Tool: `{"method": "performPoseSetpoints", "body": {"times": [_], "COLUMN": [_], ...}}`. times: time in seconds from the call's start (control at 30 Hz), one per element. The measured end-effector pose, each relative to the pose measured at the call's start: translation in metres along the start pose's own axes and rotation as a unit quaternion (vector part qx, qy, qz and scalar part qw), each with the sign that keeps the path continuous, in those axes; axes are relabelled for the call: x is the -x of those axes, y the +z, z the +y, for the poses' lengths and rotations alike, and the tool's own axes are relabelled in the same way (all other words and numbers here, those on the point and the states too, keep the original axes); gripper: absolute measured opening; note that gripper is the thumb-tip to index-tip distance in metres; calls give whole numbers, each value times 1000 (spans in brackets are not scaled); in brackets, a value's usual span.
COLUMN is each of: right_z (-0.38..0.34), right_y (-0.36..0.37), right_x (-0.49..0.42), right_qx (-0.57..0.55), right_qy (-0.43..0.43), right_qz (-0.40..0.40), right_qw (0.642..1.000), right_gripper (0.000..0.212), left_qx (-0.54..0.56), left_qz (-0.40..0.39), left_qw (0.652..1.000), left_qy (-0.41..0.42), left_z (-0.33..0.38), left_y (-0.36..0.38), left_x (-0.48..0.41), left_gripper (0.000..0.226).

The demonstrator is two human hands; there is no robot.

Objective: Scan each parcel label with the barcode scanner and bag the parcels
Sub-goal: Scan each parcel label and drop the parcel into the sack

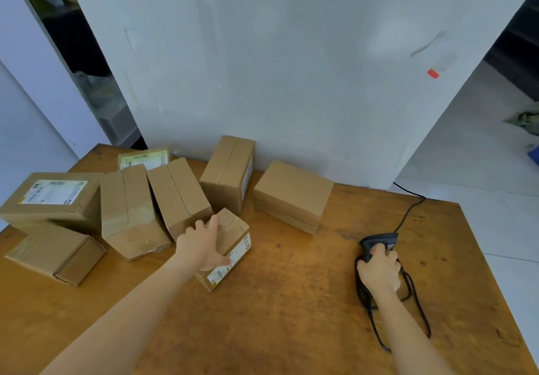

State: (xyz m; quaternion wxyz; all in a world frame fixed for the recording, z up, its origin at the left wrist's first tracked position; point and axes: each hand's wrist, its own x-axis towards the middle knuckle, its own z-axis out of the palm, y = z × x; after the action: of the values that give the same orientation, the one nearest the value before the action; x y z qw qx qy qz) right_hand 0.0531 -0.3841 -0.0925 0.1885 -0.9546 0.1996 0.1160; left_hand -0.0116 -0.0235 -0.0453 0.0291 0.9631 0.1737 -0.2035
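Several brown cardboard parcels lie on a wooden table [291, 301]. My left hand [201, 246] rests on top of a small parcel [233, 240] near the table's middle, fingers spread over it and thumb down its front side, beside a white label [230, 264]. My right hand [379, 269] is closed around the handle of a dark grey barcode scanner [379, 242] lying on the table at the right. Its black cable [408, 214] trails to the back edge and loops beside my wrist.
More parcels stand behind and left: two tilted ones [128, 208] [178, 194], an upright one [230, 170], a flat one [291, 194], and a labelled one [52, 197] stacked at far left. A white wall panel [277, 68] rises behind the table. No bag is in view.
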Motion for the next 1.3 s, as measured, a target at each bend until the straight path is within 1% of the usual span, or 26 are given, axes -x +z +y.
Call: {"method": "performPoseSetpoints", "body": {"times": [0.07, 0.1, 0.17, 0.2, 0.23, 0.27, 0.3, 0.33, 0.37, 0.47, 0.57, 0.63, 0.73, 0.8, 0.87, 0.9, 0.93, 0.97, 1.07, 1.17, 1.23, 1.3], "right_z": [2, 2, 4, 5, 6, 7, 8, 8, 8, 9, 10, 10, 9, 8, 8, 7, 7, 7, 11, 14, 12, 9], "right_y": [0, 1, 1, 2, 4, 4, 5, 6, 7, 9, 14, 16, 18, 20, 21, 21, 20, 19, 16, 7, -4, -14], "right_x": [1, 2, 4, 5, 6, 7, 7, 8, 8, 7, 3, -1, -7, -10, -12, -13, -14, -15, -11, -1, 10, 27], "right_qx": [-6, -8, -15, -17, -17, -18, -20, -22, -23, -19, -17, -27, -48, -54, -58, -63, -69, -76, -95, -167, -247, -298], "right_qy": [1, 2, 2, 2, 2, 4, 5, 6, 7, 16, 18, 21, 37, 46, 55, 63, 73, 81, 75, 37, -3, -63], "right_qz": [1, 1, 3, 4, 4, 4, 5, 6, 9, 15, 19, 24, 22, 12, 2, -4, -12, -19, -32, -31, -49, -75], "right_qw": [1000, 1000, 1000, 1000, 1000, 1000, 1000, 1000, 1000, 1000, 1000, 999, 998, 997, 997, 996, 995, 994, 992, 985, 968, 950], "right_gripper": [39, 38, 37, 37, 37, 38, 39, 41, 44, 51, 60, 67, 77, 78, 78, 80, 82, 83, 81, 68, 54, 40], "left_qx": [18, 45, 152, 240, 345, 444, 522, 574, 610, 670, 705, 719, 720, 714, 706, 699, 686, 667, 596, 542, 502, 466], "left_qz": [19, 17, -17, -47, -82, -114, -135, -147, -153, -178, -201, -211, -221, -236, -255, -260, -261, -256, -228, -226, -218, -220], "left_qw": [1000, 999, 988, 970, 935, 888, 842, 805, 777, 720, 680, 661, 657, 658, 659, 665, 677, 698, 768, 809, 837, 857], "left_qy": [-1, -4, -8, -1, 6, 7, -1, -15, -28, -34, -33, -31, -35, -42, -44, -47, -51, -54, -57, -23, -1, 23], "left_z": [1, 2, 5, 7, 11, 17, 23, 30, 37, 54, 66, 73, 81, 83, 86, 88, 89, 91, 92, 88, 87, 90], "left_y": [5, 6, 8, 9, 9, 9, 10, 12, 16, 30, 41, 48, 56, 59, 58, 56, 54, 51, 45, 33, 21, 9], "left_x": [-2, -2, -3, -3, -1, 2, 6, 10, 14, 20, 26, 28, 31, 32, 31, 30, 29, 27, 20, 13, 7, 5], "left_gripper": [112, 110, 107, 107, 108, 111, 115, 119, 121, 114, 105, 103, 101, 97, 88, 84, 83, 84, 86, 85, 77, 68]}}
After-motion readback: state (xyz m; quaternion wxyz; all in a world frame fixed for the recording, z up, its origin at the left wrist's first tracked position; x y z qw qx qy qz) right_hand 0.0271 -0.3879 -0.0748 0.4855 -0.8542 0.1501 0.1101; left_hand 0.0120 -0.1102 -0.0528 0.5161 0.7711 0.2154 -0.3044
